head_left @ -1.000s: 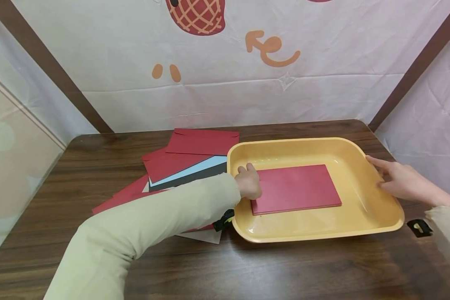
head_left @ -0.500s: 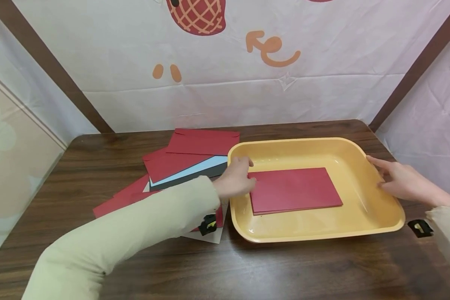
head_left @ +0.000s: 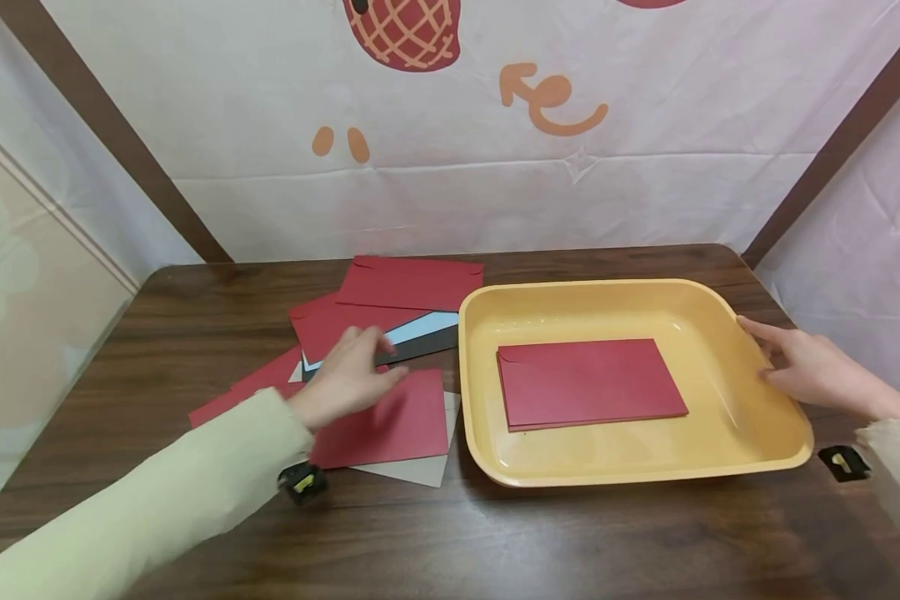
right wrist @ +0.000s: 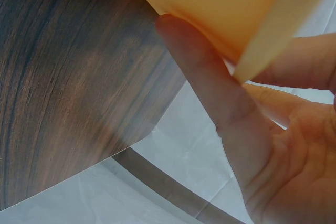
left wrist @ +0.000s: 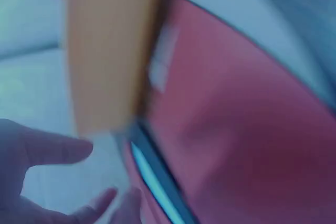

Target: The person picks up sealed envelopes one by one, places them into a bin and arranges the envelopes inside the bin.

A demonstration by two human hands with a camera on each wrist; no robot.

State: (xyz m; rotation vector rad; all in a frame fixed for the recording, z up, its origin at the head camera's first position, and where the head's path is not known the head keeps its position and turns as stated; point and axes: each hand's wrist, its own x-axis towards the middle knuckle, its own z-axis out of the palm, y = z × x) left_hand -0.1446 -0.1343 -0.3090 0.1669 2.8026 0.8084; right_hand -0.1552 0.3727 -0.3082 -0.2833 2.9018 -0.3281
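Note:
In the head view my left hand hovers with spread, relaxed fingers over a pile of envelopes, nothing in its grasp. Beneath it lies a red envelope over a grey-white one. Light blue and black envelope edges show behind, with more red envelopes farther back. A yellow tray stands to the right. Inside it rests a small stack of red envelopes. My right hand grips the tray's right wall, thumb and fingers on opposite sides in the right wrist view.
A dark wooden table carries everything. Behind it hangs a pale printed cloth, with more cloth at both sides. The tray's left wall stands close beside the pile.
My left hand has left the tray and the red envelope stack in it, moving left to above the pile. My right hand has kept its hold on the tray.

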